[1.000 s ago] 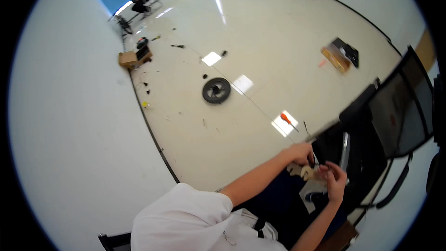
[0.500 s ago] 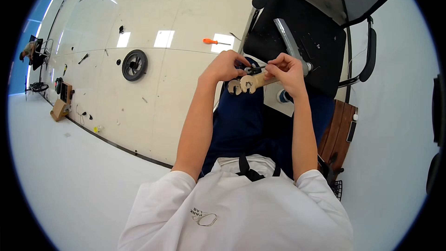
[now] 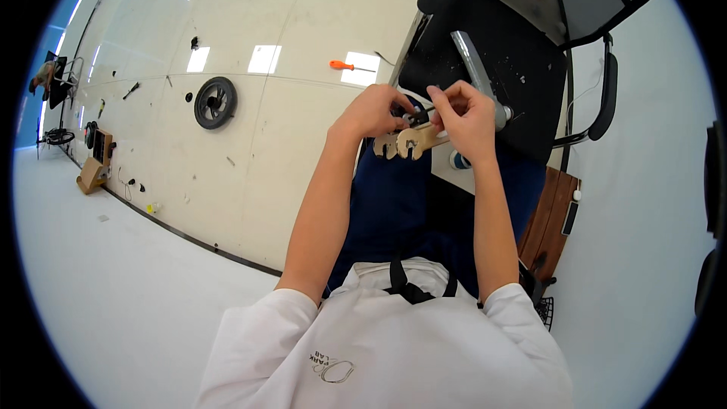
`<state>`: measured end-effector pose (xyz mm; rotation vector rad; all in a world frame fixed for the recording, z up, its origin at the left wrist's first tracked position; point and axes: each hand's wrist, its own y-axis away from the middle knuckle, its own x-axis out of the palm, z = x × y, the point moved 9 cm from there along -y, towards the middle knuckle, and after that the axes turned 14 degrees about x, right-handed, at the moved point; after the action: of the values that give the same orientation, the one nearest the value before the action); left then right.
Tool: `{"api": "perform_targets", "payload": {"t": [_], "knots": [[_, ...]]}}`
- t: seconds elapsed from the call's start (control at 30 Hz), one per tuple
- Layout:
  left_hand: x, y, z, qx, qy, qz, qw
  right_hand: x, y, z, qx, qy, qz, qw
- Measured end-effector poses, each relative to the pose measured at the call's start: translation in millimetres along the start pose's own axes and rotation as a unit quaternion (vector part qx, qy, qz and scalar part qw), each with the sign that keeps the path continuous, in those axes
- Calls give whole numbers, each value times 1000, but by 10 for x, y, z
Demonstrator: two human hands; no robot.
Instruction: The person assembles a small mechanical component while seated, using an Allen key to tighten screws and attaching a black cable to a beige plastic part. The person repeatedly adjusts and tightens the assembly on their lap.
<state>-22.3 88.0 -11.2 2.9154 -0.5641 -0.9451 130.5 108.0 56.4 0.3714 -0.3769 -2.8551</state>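
Observation:
Over my lap lies a beige fork-like metal part (image 3: 422, 140) with two rounded, slotted ends pointing left. A grey tube (image 3: 474, 60), apparently joined to it, reaches onto the black chair seat. My left hand (image 3: 377, 112) is closed at a small dark piece (image 3: 417, 117) beside the slotted ends; the fingers hide much of it. Close on its right, my right hand (image 3: 468, 115) pinches a thin dark rod (image 3: 430, 110) whose tip meets that piece. Which kind of tool or part the rod is, I cannot make out.
A black office chair (image 3: 522, 60) stands ahead right, with small bits on its seat. On the pale floor lie an orange-handled screwdriver (image 3: 342, 66), a black-tyred wheel (image 3: 216, 103) and several small parts. A cardboard box (image 3: 92, 175) is far left; a wooden surface (image 3: 547, 212) is at right.
My right hand has turned slightly, its thumb and finger more raised around the thin rod. Both hands stay close together at the beige part. The whole view has shifted a little.

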Motion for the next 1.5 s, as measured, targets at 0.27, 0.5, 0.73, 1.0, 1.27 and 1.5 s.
{"api": "perform_targets", "payload": {"t": [0.27, 0.5, 0.73, 1.0, 1.27, 1.5], "knots": [[43, 15, 50, -13, -6, -1, 1000, 95, -96, -56, 8, 1, 50, 999], [40, -1, 68, 20, 9, -18, 1000, -42, -127, -407, 114, -149, 70, 980], [22, -20, -20, 18, -13, -27, 999, 45, 145, -192, 24, -31, -45, 998], [63, -35, 73, -11, -14, -36, 999, -96, -21, 287, -74, 149, 48, 985], [72, -24, 114, -18, 6, -32, 999, 26, -141, 525, -148, 336, 171, 914], [107, -6, 144, -54, 16, 6, 998, -22, -319, 449, -70, 290, 210, 931]]}}
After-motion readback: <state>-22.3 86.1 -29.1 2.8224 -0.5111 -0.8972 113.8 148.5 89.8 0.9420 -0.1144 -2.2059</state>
